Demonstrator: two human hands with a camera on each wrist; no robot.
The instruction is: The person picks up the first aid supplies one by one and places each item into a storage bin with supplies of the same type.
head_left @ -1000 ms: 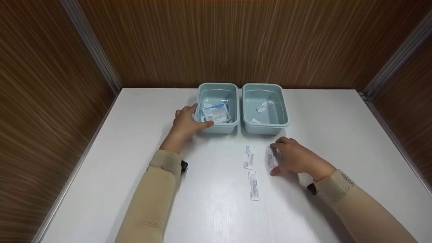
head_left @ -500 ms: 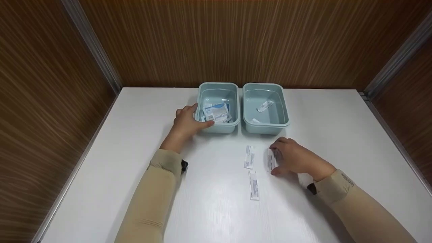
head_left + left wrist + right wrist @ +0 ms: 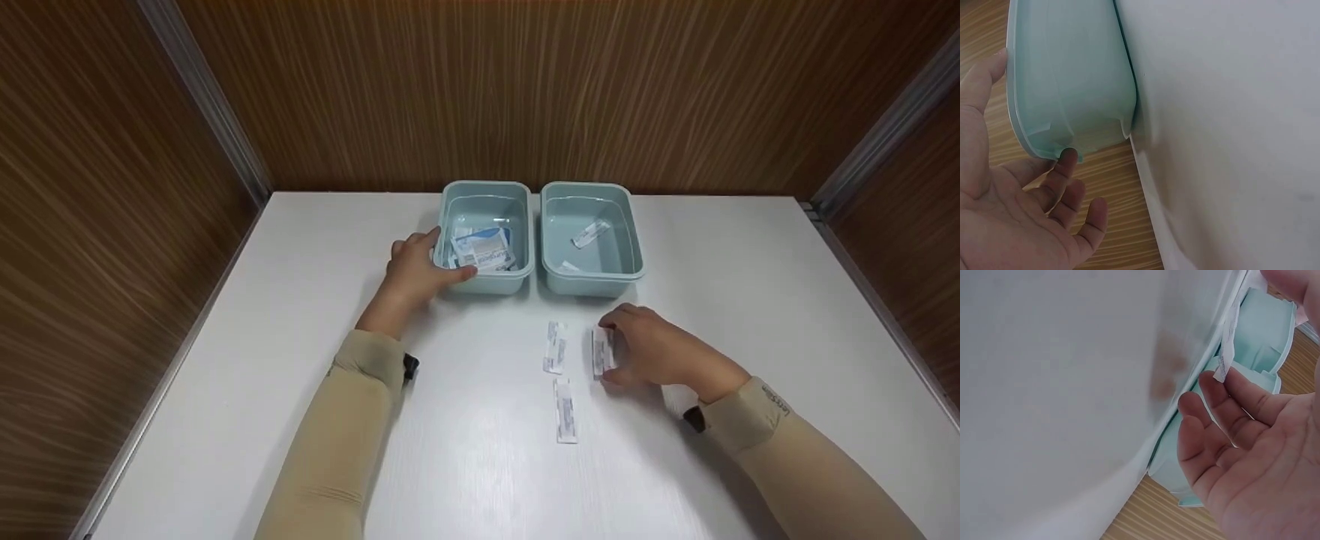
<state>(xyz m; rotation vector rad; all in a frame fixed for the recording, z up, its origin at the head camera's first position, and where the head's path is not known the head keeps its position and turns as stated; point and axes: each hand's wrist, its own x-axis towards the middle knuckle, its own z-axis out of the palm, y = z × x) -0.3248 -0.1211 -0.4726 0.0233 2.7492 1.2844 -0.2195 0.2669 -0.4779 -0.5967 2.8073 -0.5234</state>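
Observation:
In the head view my left hand (image 3: pixel 412 274) holds the front left corner of the left pale blue-green plastic bin (image 3: pixel 526 225), thumb on the front rim and fingers at the side. Inside that bin lie several white and blue printed packets (image 3: pixel 484 249). My right hand (image 3: pixel 645 349) pinches a narrow white printed packet (image 3: pixel 602 352) by its ends, just in front of the right bin (image 3: pixel 592 288). The right wrist view shows this packet (image 3: pixel 1230 343) edge-on at the fingertips. Left of it, two similar strip packets, an upper one (image 3: pixel 555 347) and a lower one (image 3: pixel 565 411), lie on the table.
The right bin contains two narrow white packets, one in the middle (image 3: pixel 590 234) and one near its front wall (image 3: pixel 570 266). Both bins stand side by side at the back of the white table (image 3: pixel 465 450), before a wood-grain panel (image 3: pixel 480 90).
The packet in my right hand has come slightly up and away from the table with the fingertips closer on its ends. My left hand stays at the bin.

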